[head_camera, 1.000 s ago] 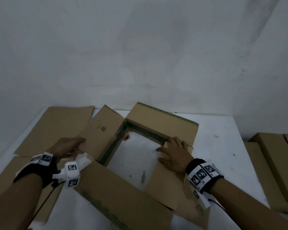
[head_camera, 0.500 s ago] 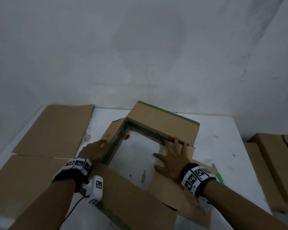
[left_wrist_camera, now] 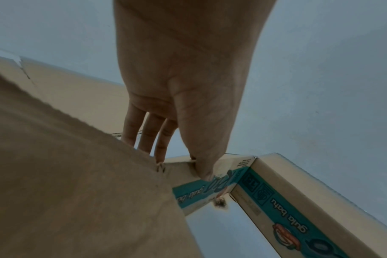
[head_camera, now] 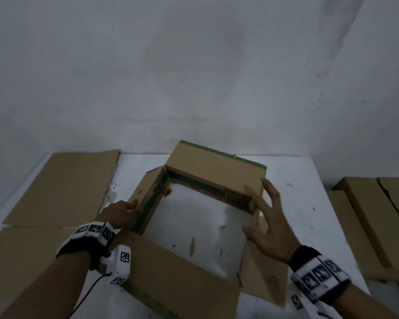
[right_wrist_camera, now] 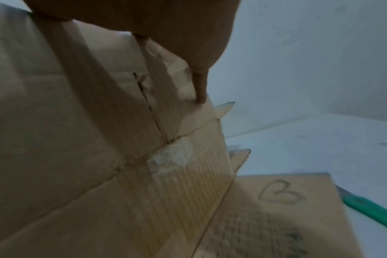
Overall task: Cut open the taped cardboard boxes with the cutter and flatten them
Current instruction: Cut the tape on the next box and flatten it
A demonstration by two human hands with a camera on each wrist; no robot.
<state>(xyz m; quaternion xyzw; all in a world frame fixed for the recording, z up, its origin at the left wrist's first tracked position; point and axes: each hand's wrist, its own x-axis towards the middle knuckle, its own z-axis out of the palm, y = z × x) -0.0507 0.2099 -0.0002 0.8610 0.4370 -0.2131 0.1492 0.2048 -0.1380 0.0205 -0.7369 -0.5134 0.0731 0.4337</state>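
A brown cardboard box [head_camera: 217, 171], cut open with no bottom, stands as a sleeve on the white table [head_camera: 293, 203], its flaps folded outwards. My left hand [head_camera: 134, 203] pinches the top edge of the left wall; in the left wrist view the thumb lies on the teal printed inner face [left_wrist_camera: 276, 200] and the fingers [left_wrist_camera: 144, 132] go down the outside. My right hand [head_camera: 263, 208] is spread with straight fingers against the right wall [right_wrist_camera: 99, 122], one fingertip [right_wrist_camera: 201, 94] touching cardboard. The green cutter [right_wrist_camera: 373, 213] lies on the table beside the right flap, seen only in the right wrist view.
Flattened cardboard sheets [head_camera: 62, 185] cover the table's left side and near-left corner [head_camera: 21, 261]. More brown boxes [head_camera: 378, 215] stand off the table's right edge. A plain wall rises right behind the table.
My left hand left the flat left flap and took hold of the left wall, which now stands upright. My right hand rose off the flat right flap and is now against the raised right wall.
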